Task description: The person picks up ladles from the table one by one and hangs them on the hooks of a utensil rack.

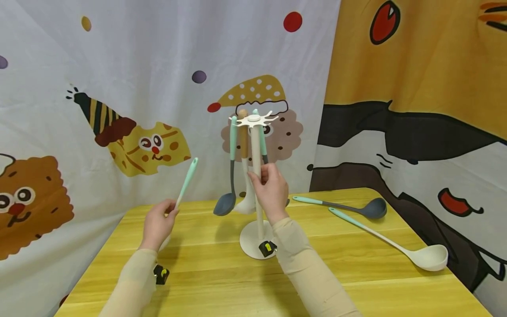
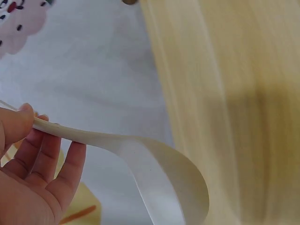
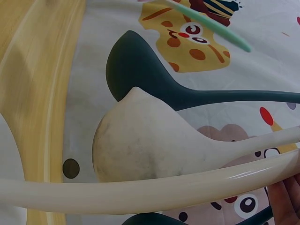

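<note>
My left hand (image 1: 158,222) holds a white ladle (image 2: 164,178) by its stem, with the mint handle end (image 1: 189,176) pointing up; its bowl hangs below the hand, cut off in the left wrist view. My right hand (image 1: 272,189) grips the white post (image 1: 255,154) of a utensil stand, fingers and thumb around it. From the stand's hooked top (image 1: 254,119) hang a dark grey ladle (image 1: 225,203) with a mint handle and a white ladle (image 3: 145,145) with a wooden handle. Another mint-handled dark utensil (image 1: 263,145) hangs behind, partly hidden by the right hand.
On the wooden table (image 1: 206,281), right of the stand, lie a dark grey ladle (image 1: 374,208) and a white ladle (image 1: 429,258), both mint-handled. The stand's round base (image 1: 249,242) rests mid-table. A printed cloth (image 1: 158,53) hangs behind the table.
</note>
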Action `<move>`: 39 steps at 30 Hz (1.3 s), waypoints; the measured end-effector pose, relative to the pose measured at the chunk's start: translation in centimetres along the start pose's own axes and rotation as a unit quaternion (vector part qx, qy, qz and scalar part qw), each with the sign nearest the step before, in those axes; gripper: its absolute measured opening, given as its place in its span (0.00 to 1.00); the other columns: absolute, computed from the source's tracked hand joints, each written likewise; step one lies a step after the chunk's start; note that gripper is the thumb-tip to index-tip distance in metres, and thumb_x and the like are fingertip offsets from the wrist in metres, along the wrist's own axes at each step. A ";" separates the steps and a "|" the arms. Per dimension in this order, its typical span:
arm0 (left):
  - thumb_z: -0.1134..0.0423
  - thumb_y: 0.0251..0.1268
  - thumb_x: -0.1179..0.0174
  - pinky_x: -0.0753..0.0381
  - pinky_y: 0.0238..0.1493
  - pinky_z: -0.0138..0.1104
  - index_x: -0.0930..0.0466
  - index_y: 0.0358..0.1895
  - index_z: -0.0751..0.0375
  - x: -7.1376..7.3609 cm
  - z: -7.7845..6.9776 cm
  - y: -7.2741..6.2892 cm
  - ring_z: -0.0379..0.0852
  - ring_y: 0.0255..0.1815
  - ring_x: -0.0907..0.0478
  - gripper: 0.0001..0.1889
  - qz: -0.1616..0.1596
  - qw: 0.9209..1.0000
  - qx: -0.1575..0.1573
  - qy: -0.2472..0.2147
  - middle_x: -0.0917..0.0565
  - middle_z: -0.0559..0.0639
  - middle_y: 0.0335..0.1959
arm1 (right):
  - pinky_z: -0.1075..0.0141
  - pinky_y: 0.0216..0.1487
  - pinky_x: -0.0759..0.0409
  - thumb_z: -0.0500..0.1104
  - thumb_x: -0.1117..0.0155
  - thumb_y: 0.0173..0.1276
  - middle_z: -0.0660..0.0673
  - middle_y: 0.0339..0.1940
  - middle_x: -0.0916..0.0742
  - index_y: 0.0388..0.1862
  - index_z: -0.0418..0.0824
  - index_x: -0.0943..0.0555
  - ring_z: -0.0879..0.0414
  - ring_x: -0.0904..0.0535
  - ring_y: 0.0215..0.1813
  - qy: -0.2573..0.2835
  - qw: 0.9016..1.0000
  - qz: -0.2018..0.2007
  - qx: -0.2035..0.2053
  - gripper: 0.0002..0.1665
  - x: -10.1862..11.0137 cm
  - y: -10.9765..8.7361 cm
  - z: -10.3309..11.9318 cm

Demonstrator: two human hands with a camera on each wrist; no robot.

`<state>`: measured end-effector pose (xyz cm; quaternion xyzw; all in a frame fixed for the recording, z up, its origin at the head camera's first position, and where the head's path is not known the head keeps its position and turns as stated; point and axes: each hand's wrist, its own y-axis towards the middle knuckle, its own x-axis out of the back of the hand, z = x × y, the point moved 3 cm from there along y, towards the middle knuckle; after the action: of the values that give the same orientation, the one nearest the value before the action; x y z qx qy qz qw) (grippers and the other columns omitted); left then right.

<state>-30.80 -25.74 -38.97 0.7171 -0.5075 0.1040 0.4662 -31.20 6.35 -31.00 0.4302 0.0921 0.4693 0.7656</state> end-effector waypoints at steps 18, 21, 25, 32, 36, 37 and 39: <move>0.68 0.67 0.36 0.20 0.44 0.53 0.18 0.43 0.64 1.0 -5.3 0.8 0.56 0.44 0.19 0.05 -0.019 0.997 -0.012 -0.071 0.16 0.57 0.39 | 0.59 0.31 0.22 0.49 0.28 0.66 0.46 0.30 0.16 0.39 0.40 0.23 0.53 0.19 0.30 0.000 1.000 0.002 -0.001 0.16 -0.1 0.0 0.1; 0.68 0.67 0.36 0.18 0.43 0.51 0.17 0.43 0.63 1.2 -6.0 0.9 0.54 0.44 0.19 0.05 -0.017 0.996 -0.006 -0.084 0.16 0.56 0.40 | 0.59 0.31 0.22 0.49 0.29 0.66 0.46 0.30 0.16 0.39 0.40 0.24 0.53 0.19 0.30 0.000 1.000 0.003 -0.004 0.16 -0.1 0.0 0.0; 0.68 0.68 0.37 0.17 0.42 0.48 0.17 0.44 0.62 1.3 -6.9 0.9 0.51 0.44 0.19 0.05 -0.015 0.995 -0.006 -0.099 0.15 0.55 0.40 | 0.60 0.31 0.21 0.49 0.29 0.66 0.47 0.31 0.16 0.40 0.41 0.24 0.54 0.19 0.30 0.001 1.000 0.004 -0.007 0.16 0.0 -0.1 0.0; 0.68 0.68 0.36 0.17 0.40 0.34 0.17 0.44 0.60 1.7 -8.6 1.0 0.45 0.41 0.20 0.05 -0.007 0.993 -0.012 -0.119 0.15 0.52 0.39 | 0.60 0.32 0.21 0.49 0.29 0.66 0.47 0.31 0.16 0.40 0.41 0.24 0.54 0.19 0.31 0.001 1.000 0.005 -0.008 0.16 0.0 0.0 0.0; 0.68 0.67 0.36 0.19 0.39 0.26 0.17 0.44 0.61 2.0 -9.7 0.9 0.44 0.40 0.21 0.05 -0.002 0.990 -0.018 -0.138 0.16 0.52 0.38 | 0.60 0.31 0.21 0.49 0.29 0.66 0.47 0.31 0.16 0.40 0.41 0.24 0.54 0.19 0.31 0.004 1.000 0.005 -0.007 0.16 0.0 0.0 0.0; 0.69 0.67 0.36 0.19 0.39 0.26 0.17 0.44 0.61 2.0 -10.0 0.9 0.44 0.39 0.21 0.05 -0.001 0.989 -0.020 -0.143 0.16 0.52 0.37 | 0.60 0.32 0.21 0.49 0.29 0.66 0.47 0.31 0.16 0.40 0.41 0.24 0.54 0.20 0.31 0.005 1.000 0.006 -0.008 0.16 0.0 0.0 0.0; 0.69 0.67 0.36 0.19 0.38 0.26 0.17 0.44 0.61 2.1 -10.6 0.9 0.44 0.38 0.20 0.05 0.001 0.988 -0.023 -0.154 0.16 0.51 0.36 | 0.60 0.32 0.21 0.49 0.29 0.66 0.47 0.31 0.16 0.40 0.41 0.24 0.54 0.20 0.31 0.006 1.000 0.006 -0.009 0.16 0.0 0.0 0.0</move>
<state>-27.10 -18.94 -31.39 0.7131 -0.5766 -0.0190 0.3984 -31.17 6.34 -30.99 0.4213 0.0899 0.4770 0.7661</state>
